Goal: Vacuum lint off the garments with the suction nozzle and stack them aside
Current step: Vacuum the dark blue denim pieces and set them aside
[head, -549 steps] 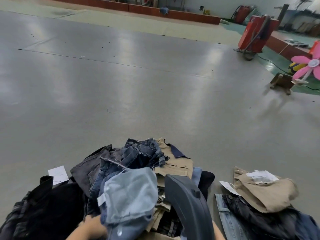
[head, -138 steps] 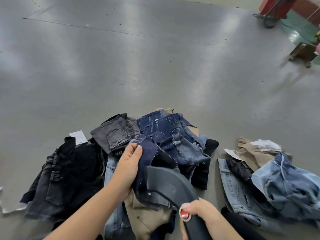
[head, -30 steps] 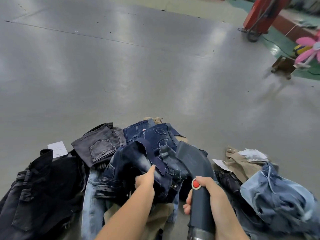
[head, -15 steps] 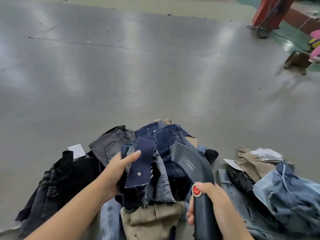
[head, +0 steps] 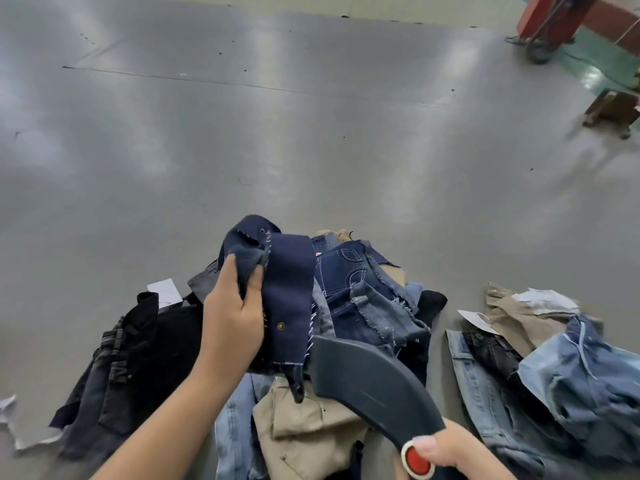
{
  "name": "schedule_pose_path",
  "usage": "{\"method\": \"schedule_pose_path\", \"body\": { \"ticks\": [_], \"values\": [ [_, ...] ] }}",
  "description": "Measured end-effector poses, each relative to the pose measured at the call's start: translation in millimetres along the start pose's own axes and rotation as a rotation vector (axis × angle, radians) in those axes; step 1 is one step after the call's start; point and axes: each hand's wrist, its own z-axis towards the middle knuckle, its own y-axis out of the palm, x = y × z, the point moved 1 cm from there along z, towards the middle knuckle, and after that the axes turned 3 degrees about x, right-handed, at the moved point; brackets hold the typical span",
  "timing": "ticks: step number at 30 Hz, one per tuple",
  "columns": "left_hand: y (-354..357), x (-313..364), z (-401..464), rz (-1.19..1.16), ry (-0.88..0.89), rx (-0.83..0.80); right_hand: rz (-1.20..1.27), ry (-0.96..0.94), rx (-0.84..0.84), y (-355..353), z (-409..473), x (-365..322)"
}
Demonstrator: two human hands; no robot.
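- While left hand [head: 231,320] grips frayed navy denim strip [head: 287,299] at frame centre, above garment pile [head: 363,306].
- Right hand [head: 450,452] clamped round curved matte-plastic suction nozzle [head: 374,379], lower right.
- Stacked denim [head: 554,375] far right, glossy floor [head: 242,133].

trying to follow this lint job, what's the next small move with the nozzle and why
Probably bring the suction nozzle up against the navy denim piece and sweep along it. The left hand holds that piece lifted above the pile, and the nozzle mouth sits just beside its lower edge, with the right hand on the handle, thumb by the red button.
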Motion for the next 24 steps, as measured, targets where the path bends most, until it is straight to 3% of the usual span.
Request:
{"method": "schedule_pose_path", "body": {
  "ticks": [2, 4, 5, 6, 9, 12, 16, 18, 20, 21, 24],
  "values": [
    [-1.3, 0.6, 4.2, 0.052, 0.060, 0.002, -0.024, 0.038, -0.023, 2.1, 9.8, -7.7],
    [-4.5, 0.4, 4.1, 0.099, 0.114, -0.008, -0.255, 0.014, 0.000, 7.6, 21.3, -22.9],
    [-6.5, -0.1, 3.3, 0.126, 0.138, -0.014, -0.223, 0.025, -0.043, 5.4, 22.2, -29.7],
    [-7.8, -1.1, 2.5, 0.145, 0.154, -0.021, -0.119, 0.032, 0.033, -0.4, 25.1, -37.6],
    [-10.6, -5.8, 1.8, 0.165, 0.146, -0.026, -0.287, 0.008, 0.139, -3.7, 5.7, -56.0],
    [-11.0, -8.2, 1.8, 0.162, 0.123, -0.013, -0.031, 0.008, 0.088, 2.7, 7.2, -31.8],
    [-7.3, -9.2, 0.1, 0.164, 0.122, -0.025, -0.023, -0.079, 0.080, 23.6, 9.9, -26.0],
    [-5.3, -8.7, -2.7, 0.170, 0.130, -0.043, -0.120, -0.017, 0.025, 21.8, 16.5, -27.8],
    [-3.0, -7.8, -5.9, 0.171, 0.149, -0.061, 0.188, 0.028, 0.232, 15.5, 11.8, -27.8],
    [-1.9, -7.6, -7.1, 0.173, 0.157, -0.070, 0.059, -0.042, 0.308, 13.5, 9.9, -32.4],
    [-0.7, -8.0, -6.7, 0.176, 0.158, -0.079, 0.017, -0.029, 0.196, 17.0, 2.8, -31.9]
  ]
}}
